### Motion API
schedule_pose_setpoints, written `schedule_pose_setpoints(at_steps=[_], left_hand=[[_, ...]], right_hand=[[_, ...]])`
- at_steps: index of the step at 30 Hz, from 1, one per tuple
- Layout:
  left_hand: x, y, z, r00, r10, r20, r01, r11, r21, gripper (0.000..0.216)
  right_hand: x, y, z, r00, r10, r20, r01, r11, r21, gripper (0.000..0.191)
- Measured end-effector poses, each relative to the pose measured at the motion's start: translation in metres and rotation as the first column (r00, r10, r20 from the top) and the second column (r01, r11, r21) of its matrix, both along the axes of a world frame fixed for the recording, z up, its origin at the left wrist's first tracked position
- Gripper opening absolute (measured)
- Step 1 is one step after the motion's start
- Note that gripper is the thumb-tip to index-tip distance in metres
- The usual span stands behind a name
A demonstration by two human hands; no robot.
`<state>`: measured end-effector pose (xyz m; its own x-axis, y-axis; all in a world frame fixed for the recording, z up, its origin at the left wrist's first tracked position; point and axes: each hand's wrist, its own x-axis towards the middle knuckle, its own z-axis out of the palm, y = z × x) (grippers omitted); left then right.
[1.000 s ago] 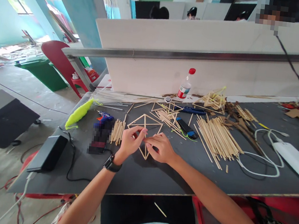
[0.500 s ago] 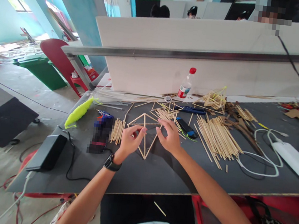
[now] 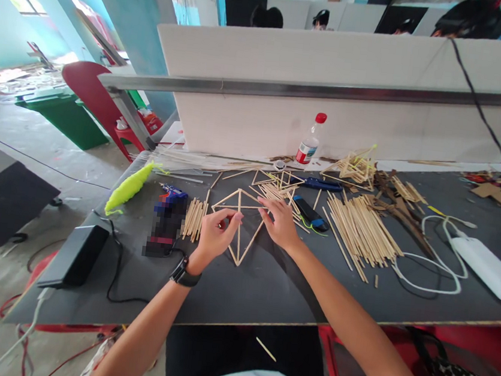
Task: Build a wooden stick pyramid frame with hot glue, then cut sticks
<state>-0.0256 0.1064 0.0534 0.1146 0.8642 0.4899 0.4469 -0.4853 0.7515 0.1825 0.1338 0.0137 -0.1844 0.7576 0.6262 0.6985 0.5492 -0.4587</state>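
Observation:
A frame of thin wooden sticks (image 3: 249, 245) stands before me, its struts meeting in triangles with one corner pointing towards me. My left hand (image 3: 214, 236) is closed, thumb and forefinger pinching its middle strut. At the frame's right corner, my right hand (image 3: 281, 225) has its thumb and fingers closed around the joint; the fingers partly hide that corner. A short bundle of sticks (image 3: 194, 219) lies just left of my left hand. Beyond my right hand is a black-and-blue tool (image 3: 310, 213), and farther right a large pile of sticks (image 3: 360, 234).
A blue glue gun (image 3: 172, 196), a yellow-green bundle (image 3: 129, 188) and a black box (image 3: 74, 255) with cables lie left. A red-capped bottle (image 3: 308, 143) stands by the white partition (image 3: 248, 124). Small stick structures (image 3: 354, 168) sit at the back, a white power bank (image 3: 492, 270) right.
The view has shifted slightly, moving everything a little to the left. My right hand's fingers have drawn closer together at the frame's corner; my left hand keeps its pinch.

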Motion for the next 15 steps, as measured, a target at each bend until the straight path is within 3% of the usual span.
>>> schedule_pose_setpoints(at_steps=[15], left_hand=[[-0.007, 0.005, 0.004, 0.988, 0.122, -0.093, -0.109, 0.985, 0.132, 0.030]], right_hand=[[0.005, -0.011, 0.012, 0.999, 0.016, -0.033, -0.013, 0.997, 0.077, 0.024]])
